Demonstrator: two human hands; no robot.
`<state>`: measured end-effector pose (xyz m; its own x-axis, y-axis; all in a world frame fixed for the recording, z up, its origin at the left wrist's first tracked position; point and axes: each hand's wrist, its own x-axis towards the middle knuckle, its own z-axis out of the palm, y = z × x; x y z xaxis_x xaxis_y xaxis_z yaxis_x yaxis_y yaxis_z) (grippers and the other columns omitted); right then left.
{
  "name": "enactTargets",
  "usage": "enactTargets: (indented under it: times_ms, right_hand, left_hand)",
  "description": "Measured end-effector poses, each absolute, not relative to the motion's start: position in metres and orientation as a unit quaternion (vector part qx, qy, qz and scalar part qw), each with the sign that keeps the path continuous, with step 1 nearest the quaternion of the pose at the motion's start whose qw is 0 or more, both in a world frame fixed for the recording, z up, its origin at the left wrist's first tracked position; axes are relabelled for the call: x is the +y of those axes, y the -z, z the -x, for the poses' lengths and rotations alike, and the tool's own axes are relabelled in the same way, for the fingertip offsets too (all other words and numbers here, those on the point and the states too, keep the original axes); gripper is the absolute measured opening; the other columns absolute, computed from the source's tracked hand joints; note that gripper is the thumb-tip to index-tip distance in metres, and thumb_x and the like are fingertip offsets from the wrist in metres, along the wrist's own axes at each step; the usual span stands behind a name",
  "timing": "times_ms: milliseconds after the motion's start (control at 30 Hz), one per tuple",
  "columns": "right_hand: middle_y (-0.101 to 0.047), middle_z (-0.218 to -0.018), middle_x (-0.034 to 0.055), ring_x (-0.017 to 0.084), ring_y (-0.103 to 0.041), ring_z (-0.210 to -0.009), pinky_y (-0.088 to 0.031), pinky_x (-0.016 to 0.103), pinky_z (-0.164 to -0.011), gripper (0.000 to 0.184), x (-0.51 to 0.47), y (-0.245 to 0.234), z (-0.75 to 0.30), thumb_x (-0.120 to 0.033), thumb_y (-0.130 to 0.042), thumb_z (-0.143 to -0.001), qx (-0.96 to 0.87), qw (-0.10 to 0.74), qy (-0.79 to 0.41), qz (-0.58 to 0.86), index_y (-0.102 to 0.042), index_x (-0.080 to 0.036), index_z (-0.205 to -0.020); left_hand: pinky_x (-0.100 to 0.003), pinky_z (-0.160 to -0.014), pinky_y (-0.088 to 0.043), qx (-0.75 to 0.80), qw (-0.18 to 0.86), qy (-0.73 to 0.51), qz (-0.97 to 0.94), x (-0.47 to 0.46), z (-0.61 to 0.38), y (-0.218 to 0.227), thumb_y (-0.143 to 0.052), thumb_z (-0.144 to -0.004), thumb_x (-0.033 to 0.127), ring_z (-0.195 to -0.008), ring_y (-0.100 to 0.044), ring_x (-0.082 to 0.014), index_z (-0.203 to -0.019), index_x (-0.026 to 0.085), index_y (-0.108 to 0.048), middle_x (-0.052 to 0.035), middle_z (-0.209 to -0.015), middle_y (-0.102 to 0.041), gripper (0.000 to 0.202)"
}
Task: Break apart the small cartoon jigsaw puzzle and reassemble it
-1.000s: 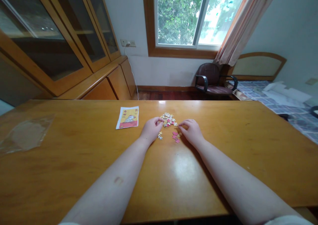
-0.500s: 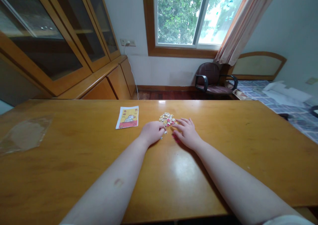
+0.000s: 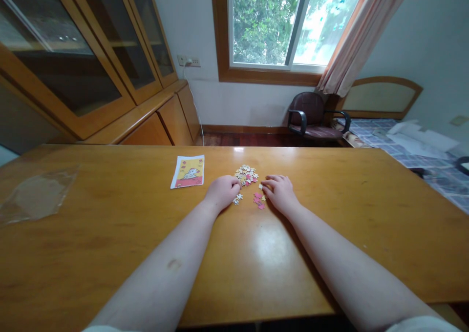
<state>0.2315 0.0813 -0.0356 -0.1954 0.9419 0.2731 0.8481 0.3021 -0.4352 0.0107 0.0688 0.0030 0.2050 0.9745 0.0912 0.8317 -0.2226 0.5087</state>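
Note:
A heap of small jigsaw pieces (image 3: 245,174), pale and pink, lies on the wooden table between my two hands. My left hand (image 3: 223,193) rests at the heap's left edge, its fingers curled in; whatever they pinch is hidden. Beside its thumb lie a few white jigsaw pieces (image 3: 238,199). On the other side, my right hand (image 3: 280,193) lies low over the table with fingers apart and bent, the fingertips near a pale piece (image 3: 260,186). Several pink jigsaw pieces (image 3: 258,200) sit just left of that hand. A picture card (image 3: 188,172) showing a white animal on yellow and pink lies left of the heap.
A clear plastic bag (image 3: 38,195) lies flat at the table's left side. Beyond the table (image 3: 330,234) stand a glass-door cabinet (image 3: 120,93), an armchair (image 3: 309,114) under the window and a bed (image 3: 381,132) with a plaid cover.
My right hand has drawn back to the right, away from the heap, uncovering the pink pieces. My left hand has shifted slightly left, and more white pieces show beside it.

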Motion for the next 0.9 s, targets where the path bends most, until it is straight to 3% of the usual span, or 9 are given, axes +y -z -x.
enactTargets:
  times_ms: [200,333,433,600,767,900]
  right_hand:
    - [-0.070,-0.095,0.0063,0.023,-0.058,-0.095,-0.035,0.047,-0.097,0.010,0.080,0.032,-0.232,-0.027,-0.061,-0.081,-0.779,0.295,-0.102,0.544,-0.070,-0.022,-0.079]
    - [-0.070,-0.088,0.0041,0.021,-0.059,-0.092,-0.029,0.048,-0.104,0.011,0.068,0.024,-0.224,-0.026,-0.060,-0.082,-0.811,0.341,-0.076,0.470,-0.068,-0.023,-0.076]
    - [-0.069,-0.087,0.0021,0.020,-0.057,-0.094,-0.025,0.047,-0.107,0.009,0.056,0.020,-0.215,-0.026,-0.063,-0.082,-0.851,0.312,-0.062,0.418,-0.070,-0.026,-0.077]
    - [-0.067,-0.104,0.0012,0.021,-0.052,-0.109,-0.021,0.049,-0.110,0.011,0.047,0.019,-0.207,-0.032,-0.062,-0.083,-0.898,0.248,-0.081,0.354,-0.073,-0.029,-0.083]
    - [-0.063,-0.119,0.0048,0.025,-0.046,-0.119,-0.017,0.055,-0.111,0.021,0.048,0.017,-0.211,-0.039,-0.058,-0.087,-0.888,0.223,-0.091,0.392,-0.073,-0.028,-0.096]
    - [-0.055,-0.131,0.0053,0.029,-0.037,-0.129,-0.014,0.058,-0.110,0.032,0.045,0.015,-0.211,-0.049,-0.060,-0.083,-0.908,0.176,-0.112,0.363,-0.069,-0.033,-0.109]
  left_hand:
    - [-0.027,-0.072,-0.046,0.612,0.226,-0.280,-0.704,0.072,-0.007,0.002,-0.043,-0.074,0.024,-0.082,-0.064,-0.0194,-0.076,0.021,-0.072,-0.0009,-0.083,-0.073,0.029]
    - [-0.027,-0.074,-0.047,0.635,0.218,-0.284,-0.684,0.073,-0.006,0.003,-0.043,-0.076,0.023,-0.084,-0.064,-0.0196,-0.077,0.021,-0.072,-0.0017,-0.085,-0.073,0.030]
    - [-0.028,-0.077,-0.048,0.639,0.196,-0.258,-0.698,0.073,-0.007,0.003,-0.044,-0.077,0.022,-0.088,-0.064,-0.0205,-0.085,0.022,-0.073,-0.0026,-0.090,-0.073,0.031]
    - [-0.030,-0.086,-0.048,0.629,0.173,-0.229,-0.723,0.073,-0.010,0.005,-0.044,-0.080,0.021,-0.099,-0.063,-0.0210,-0.099,0.025,-0.073,-0.0027,-0.105,-0.071,0.035]
    - [-0.029,-0.084,-0.049,0.627,0.177,-0.195,-0.734,0.071,-0.012,0.004,-0.044,-0.081,0.020,-0.098,-0.064,-0.0207,-0.119,0.030,-0.064,-0.0019,-0.111,-0.070,0.045]
    - [-0.028,-0.085,-0.048,0.626,0.177,-0.185,-0.736,0.071,-0.012,0.004,-0.044,-0.081,0.020,-0.100,-0.063,-0.0204,-0.119,0.030,-0.064,-0.0012,-0.113,-0.069,0.044]
